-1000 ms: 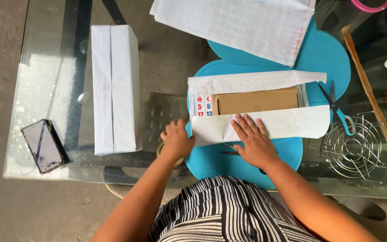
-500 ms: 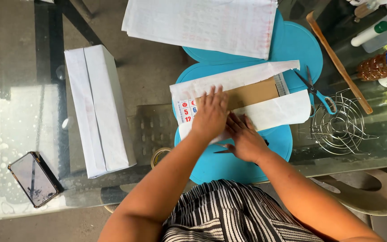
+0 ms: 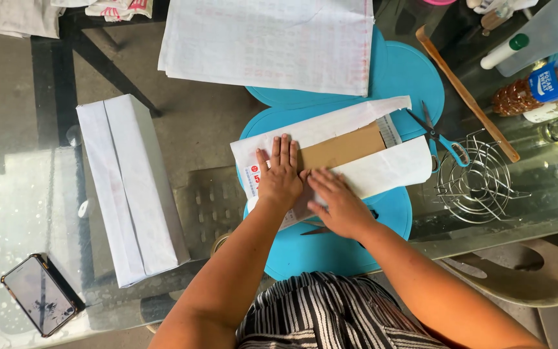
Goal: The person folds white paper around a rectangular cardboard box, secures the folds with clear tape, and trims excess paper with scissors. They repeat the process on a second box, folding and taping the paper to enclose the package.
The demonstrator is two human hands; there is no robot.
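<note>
A brown cardboard box (image 3: 343, 147) lies on a blue mat (image 3: 330, 245), partly wrapped in white paper (image 3: 389, 171). My left hand (image 3: 280, 173) presses flat, fingers together, on the left part of the box and paper. Beside it my right hand (image 3: 334, 201) lies flat on the near paper flap, fingers spread. A far paper flap (image 3: 330, 123) lies open behind the box. Neither hand grips anything.
A long box wrapped in white paper (image 3: 130, 187) lies at left, a phone (image 3: 39, 294) near the table's front left corner. Blue-handled scissors (image 3: 440, 137), a wire rack (image 3: 479, 178), a wooden stick (image 3: 466, 94), bottles and a paper stack (image 3: 272, 42) surround the mat. A tape roll (image 3: 219, 242) peeks under my left arm.
My left hand came from the tape roll at the table's edge onto the box's left end. My right hand slid slightly left on the near flap. The view shifted.
</note>
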